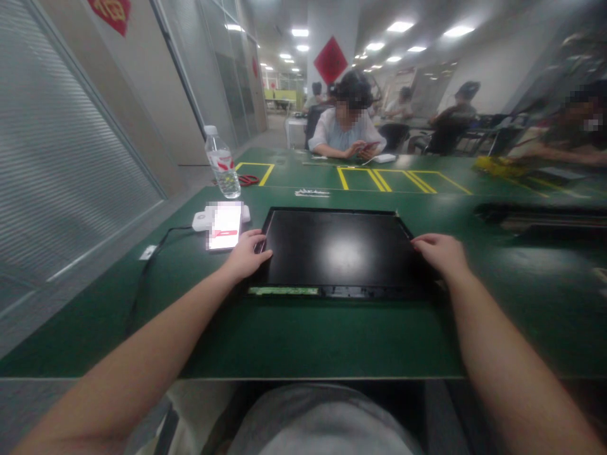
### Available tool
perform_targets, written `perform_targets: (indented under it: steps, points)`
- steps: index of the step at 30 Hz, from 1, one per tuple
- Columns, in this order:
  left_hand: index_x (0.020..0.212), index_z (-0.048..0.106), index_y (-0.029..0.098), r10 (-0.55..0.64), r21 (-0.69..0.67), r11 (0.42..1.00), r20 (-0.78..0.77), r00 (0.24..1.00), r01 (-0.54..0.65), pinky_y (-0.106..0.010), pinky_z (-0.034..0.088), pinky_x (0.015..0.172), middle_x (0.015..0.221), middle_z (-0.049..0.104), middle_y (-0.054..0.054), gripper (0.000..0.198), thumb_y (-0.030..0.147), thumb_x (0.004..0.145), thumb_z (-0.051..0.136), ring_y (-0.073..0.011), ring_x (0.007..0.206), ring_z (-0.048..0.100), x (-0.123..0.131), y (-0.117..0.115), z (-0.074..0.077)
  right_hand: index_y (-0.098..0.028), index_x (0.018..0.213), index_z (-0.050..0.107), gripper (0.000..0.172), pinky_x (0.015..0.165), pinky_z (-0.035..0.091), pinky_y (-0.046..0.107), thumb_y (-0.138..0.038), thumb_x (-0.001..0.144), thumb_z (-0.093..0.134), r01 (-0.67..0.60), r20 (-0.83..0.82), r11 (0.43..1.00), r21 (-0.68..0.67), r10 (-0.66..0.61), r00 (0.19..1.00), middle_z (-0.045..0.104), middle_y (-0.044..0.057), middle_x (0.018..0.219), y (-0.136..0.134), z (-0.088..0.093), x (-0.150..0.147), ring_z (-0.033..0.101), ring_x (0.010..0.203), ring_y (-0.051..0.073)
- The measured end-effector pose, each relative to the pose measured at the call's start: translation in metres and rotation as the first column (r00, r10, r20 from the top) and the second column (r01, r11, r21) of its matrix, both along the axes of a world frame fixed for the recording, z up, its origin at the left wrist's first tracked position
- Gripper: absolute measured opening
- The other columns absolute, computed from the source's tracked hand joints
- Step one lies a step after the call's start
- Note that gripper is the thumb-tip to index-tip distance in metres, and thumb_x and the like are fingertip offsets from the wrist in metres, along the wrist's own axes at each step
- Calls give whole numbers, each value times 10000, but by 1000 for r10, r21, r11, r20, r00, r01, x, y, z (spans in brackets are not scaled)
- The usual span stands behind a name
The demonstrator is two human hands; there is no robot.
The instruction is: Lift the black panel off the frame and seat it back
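Observation:
A flat black display panel point(339, 253) lies on the green table point(303, 341) in front of me, with a strip of circuit board showing along its near edge. My left hand point(246, 254) rests on the panel's left edge, fingers curled over the frame. My right hand point(441, 253) grips the right edge the same way. Both forearms reach in from the bottom of the view.
A lit phone point(224, 225) on a white charger lies left of the panel, its cable trailing off the table. A water bottle point(222, 163) and red scissors point(247, 180) stand behind. Another black panel point(540, 218) lies at right. Several people sit across the table.

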State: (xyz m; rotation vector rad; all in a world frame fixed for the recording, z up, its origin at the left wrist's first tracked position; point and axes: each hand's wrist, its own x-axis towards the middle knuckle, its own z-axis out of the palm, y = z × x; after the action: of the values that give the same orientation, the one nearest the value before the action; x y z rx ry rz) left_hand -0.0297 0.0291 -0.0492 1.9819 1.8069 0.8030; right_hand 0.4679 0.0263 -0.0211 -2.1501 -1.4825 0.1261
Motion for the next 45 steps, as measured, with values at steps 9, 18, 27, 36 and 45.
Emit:
perform_targets:
  steps: [9, 18, 27, 36, 45]
  points:
    - [1388, 722, 166, -77, 4, 997, -97, 992, 78, -602, 339, 1313, 1595, 501, -213, 574, 460, 895, 703, -432, 1539, 487, 2, -6, 1, -254, 911, 890, 285, 799, 560, 375, -322, 809, 634, -7, -6, 1000, 2, 7, 1000, 830, 82, 932, -1, -1, 0, 743, 915, 293]
    - [1455, 644, 108, -82, 43, 995, -198, 977, 92, -607, 336, 1306, 1653, 432, -277, 668, 496, 913, 695, -476, 1577, 425, 6, -14, 12, -254, 888, 884, 259, 816, 564, 385, -324, 807, 648, -12, -40, 1000, 25, 13, 999, 830, 83, 922, -2, -3, 0, 743, 918, 300]
    - [1107, 804, 140, -25, -7, 1000, -329, 944, 24, -550, 495, 1176, 1244, 761, -234, 373, 373, 938, 567, -444, 1278, 688, -5, -3, 15, -257, 856, 861, 231, 853, 569, 414, -322, 761, 660, 11, -106, 998, 64, -4, 994, 819, 68, 844, 3, -9, 7, 749, 915, 307]
    - [1120, 813, 120, -43, -9, 999, -282, 958, 42, -529, 487, 1206, 1288, 764, -242, 389, 258, 897, 527, -418, 1304, 687, -6, 2, 11, -237, 853, 848, 228, 850, 563, 389, -328, 787, 650, 114, -252, 988, 102, -85, 964, 829, 78, 891, 2, -7, 6, 748, 902, 291]
    - [946, 840, 215, -68, 4, 998, -97, 993, 69, -519, 530, 1156, 1170, 839, -155, 296, 279, 831, 575, -401, 1241, 720, -6, 0, 19, -250, 858, 852, 197, 900, 563, 386, -285, 795, 669, -5, -166, 1000, -2, 5, 986, 829, 76, 958, 7, -13, 2, 747, 963, 283]
